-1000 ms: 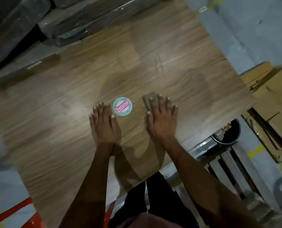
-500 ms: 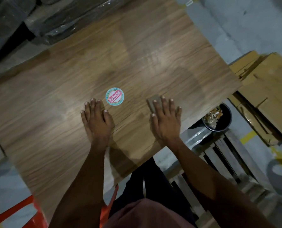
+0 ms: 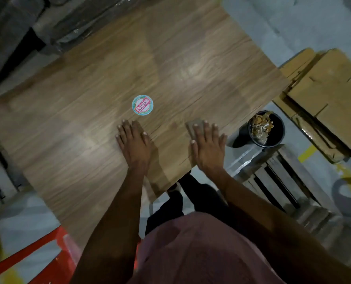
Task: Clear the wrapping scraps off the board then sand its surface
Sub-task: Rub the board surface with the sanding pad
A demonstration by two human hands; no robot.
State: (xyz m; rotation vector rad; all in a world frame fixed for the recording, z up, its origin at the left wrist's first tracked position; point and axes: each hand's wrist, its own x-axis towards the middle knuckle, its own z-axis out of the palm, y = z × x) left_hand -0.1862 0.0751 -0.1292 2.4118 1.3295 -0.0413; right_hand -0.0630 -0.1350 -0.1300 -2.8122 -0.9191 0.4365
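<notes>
A large wood-grain board (image 3: 88, 111) fills the middle of the view, with a round sticker (image 3: 142, 104) on it. My left hand (image 3: 134, 143) lies flat on the board just below the sticker, fingers straight. My right hand (image 3: 208, 146) presses flat on a small brownish sanding pad (image 3: 193, 126) near the board's near right edge; only the pad's far left corner shows past my fingers.
A black bucket (image 3: 278, 132) holding scraps stands on the floor right of the board. Cardboard boxes (image 3: 330, 89) are stacked at the right. A wooden pallet (image 3: 277, 181) sits below the bucket. Red frame (image 3: 27, 261) at lower left. Wrapped stock lies behind the board.
My right hand with the pad has slid toward the board's near right edge, away from the sticker. My left hand has drawn back a little. The view has shifted right.
</notes>
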